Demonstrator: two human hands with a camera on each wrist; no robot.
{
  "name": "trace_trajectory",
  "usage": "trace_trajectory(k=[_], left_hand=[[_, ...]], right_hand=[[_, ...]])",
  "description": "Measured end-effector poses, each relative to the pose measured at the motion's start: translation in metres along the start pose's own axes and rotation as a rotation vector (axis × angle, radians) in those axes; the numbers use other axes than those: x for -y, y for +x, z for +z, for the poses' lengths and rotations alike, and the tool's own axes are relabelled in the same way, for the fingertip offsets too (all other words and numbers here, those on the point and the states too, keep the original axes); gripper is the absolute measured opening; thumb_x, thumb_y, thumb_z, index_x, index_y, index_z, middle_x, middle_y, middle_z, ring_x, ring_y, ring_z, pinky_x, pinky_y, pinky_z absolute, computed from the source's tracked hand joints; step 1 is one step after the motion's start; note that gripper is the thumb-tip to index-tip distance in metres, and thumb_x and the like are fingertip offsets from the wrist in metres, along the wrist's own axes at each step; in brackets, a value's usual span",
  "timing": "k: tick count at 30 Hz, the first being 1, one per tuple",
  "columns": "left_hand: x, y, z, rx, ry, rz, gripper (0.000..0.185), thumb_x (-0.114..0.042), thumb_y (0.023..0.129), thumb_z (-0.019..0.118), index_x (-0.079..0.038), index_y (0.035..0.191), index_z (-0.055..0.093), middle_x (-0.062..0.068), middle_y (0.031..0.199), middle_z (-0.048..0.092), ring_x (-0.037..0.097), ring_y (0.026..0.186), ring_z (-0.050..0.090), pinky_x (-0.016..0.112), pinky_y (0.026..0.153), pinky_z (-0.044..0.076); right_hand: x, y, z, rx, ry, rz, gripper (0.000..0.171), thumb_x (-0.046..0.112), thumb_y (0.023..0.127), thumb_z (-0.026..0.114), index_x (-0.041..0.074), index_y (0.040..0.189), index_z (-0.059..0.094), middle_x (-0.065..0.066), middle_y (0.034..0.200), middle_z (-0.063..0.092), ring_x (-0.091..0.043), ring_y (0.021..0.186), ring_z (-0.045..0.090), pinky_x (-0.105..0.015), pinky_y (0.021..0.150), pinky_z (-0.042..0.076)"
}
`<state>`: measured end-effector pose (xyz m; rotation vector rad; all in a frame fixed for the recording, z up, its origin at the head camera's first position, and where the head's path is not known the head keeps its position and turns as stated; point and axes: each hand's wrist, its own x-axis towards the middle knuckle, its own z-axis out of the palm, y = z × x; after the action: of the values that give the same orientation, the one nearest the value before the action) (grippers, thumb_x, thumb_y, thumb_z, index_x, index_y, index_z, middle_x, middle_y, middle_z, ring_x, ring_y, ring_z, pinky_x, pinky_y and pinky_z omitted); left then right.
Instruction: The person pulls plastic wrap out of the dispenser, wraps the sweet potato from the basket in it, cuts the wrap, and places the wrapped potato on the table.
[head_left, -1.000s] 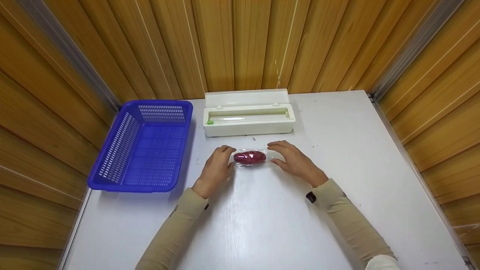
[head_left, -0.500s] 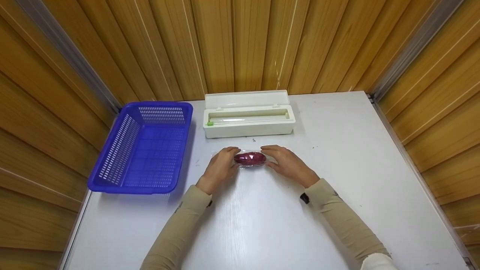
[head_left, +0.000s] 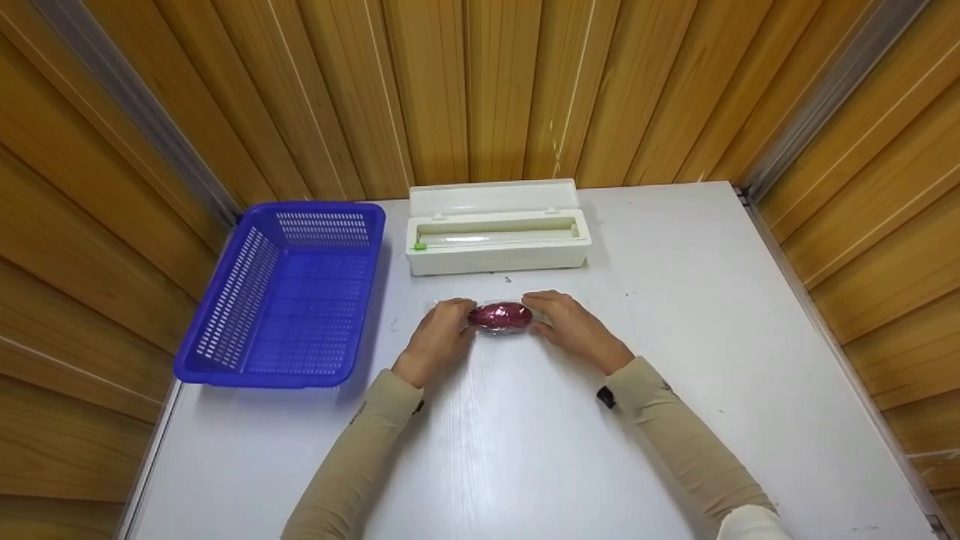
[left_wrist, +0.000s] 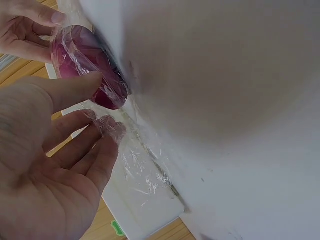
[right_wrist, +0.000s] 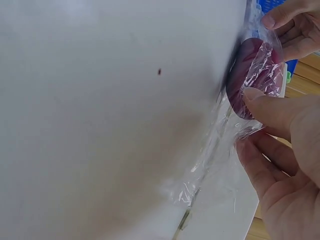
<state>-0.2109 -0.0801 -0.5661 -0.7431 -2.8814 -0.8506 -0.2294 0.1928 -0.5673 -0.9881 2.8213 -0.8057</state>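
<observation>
Your left hand (head_left: 439,337) and right hand (head_left: 574,326) have closed in from either side onto the purple sweet potato (head_left: 500,316), pinching its cling film (right_wrist: 220,145), so wrapping looks underway.

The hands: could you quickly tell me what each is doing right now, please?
Left hand: pinching the cling film at one end of the wrapped purple sweet potato.
Right hand: pinching the film at the other end.

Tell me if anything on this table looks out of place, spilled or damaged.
Nothing stands out. The purple sweet potato lies in crinkled clear film between both hands; the blue plastic basket and white film dispenser box sit square, lid open.
</observation>
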Motion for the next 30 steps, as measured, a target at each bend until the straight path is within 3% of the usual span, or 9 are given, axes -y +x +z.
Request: trace_trajectory(k=[5,13,17,22,25,30], left_hand=[[0.001,0.000,0.001,0.007,0.009,-0.009,0.009,0.009,0.093,0.073,0.001,0.094,0.073,0.014,0.096,0.079,0.026,0.092,0.076,0.041,0.083,0.063],[0.005,0.000,0.004,0.009,-0.012,-0.043,0.010,0.009,0.095,0.072,0.001,0.090,0.075,0.016,0.094,0.080,0.024,0.090,0.077,0.040,0.077,0.063],[0.007,0.001,0.006,-0.018,-0.019,-0.065,0.015,0.011,0.095,0.069,0.001,0.087,0.076,0.015,0.088,0.079,0.016,0.078,0.065,0.042,0.072,0.060],[0.010,0.005,0.007,-0.047,-0.040,-0.095,0.020,0.012,0.096,0.065,0.000,0.087,0.079,0.012,0.081,0.076,0.014,0.072,0.052,0.037,0.066,0.052],[0.012,0.007,0.007,-0.061,-0.061,-0.118,0.018,0.011,0.094,0.067,0.001,0.092,0.082,0.013,0.084,0.077,0.015,0.074,0.058,0.036,0.067,0.053],[0.013,0.009,0.007,-0.072,-0.095,-0.187,0.014,0.006,0.093,0.074,0.000,0.102,0.084,0.013,0.097,0.081,0.024,0.090,0.076,0.040,0.081,0.062]], right_hand=[[-0.002,0.000,0.002,0.003,0.036,0.039,0.047,0.008,0.099,0.075,-0.005,0.143,0.063,-0.025,0.146,0.063,-0.043,0.138,0.060,-0.049,0.116,0.048],[-0.008,0.000,0.008,-0.028,0.072,0.090,0.040,0.012,0.098,0.076,0.001,0.137,0.070,-0.022,0.139,0.069,-0.042,0.132,0.065,-0.053,0.114,0.050],[-0.011,0.002,0.011,-0.045,0.109,0.083,0.032,0.011,0.097,0.077,0.002,0.127,0.075,-0.020,0.129,0.075,-0.037,0.122,0.071,-0.047,0.107,0.056],[-0.013,0.004,0.014,-0.069,0.145,0.104,0.036,0.008,0.095,0.078,-0.001,0.130,0.073,-0.020,0.123,0.077,-0.035,0.116,0.075,-0.043,0.102,0.059],[-0.013,0.005,0.014,-0.075,0.149,0.128,0.037,0.009,0.096,0.078,-0.001,0.131,0.072,-0.019,0.122,0.077,-0.035,0.115,0.075,-0.044,0.102,0.059],[-0.011,0.007,0.013,-0.084,0.132,0.162,0.035,0.008,0.095,0.079,-0.001,0.128,0.074,-0.019,0.120,0.078,-0.035,0.114,0.075,-0.046,0.101,0.059]])
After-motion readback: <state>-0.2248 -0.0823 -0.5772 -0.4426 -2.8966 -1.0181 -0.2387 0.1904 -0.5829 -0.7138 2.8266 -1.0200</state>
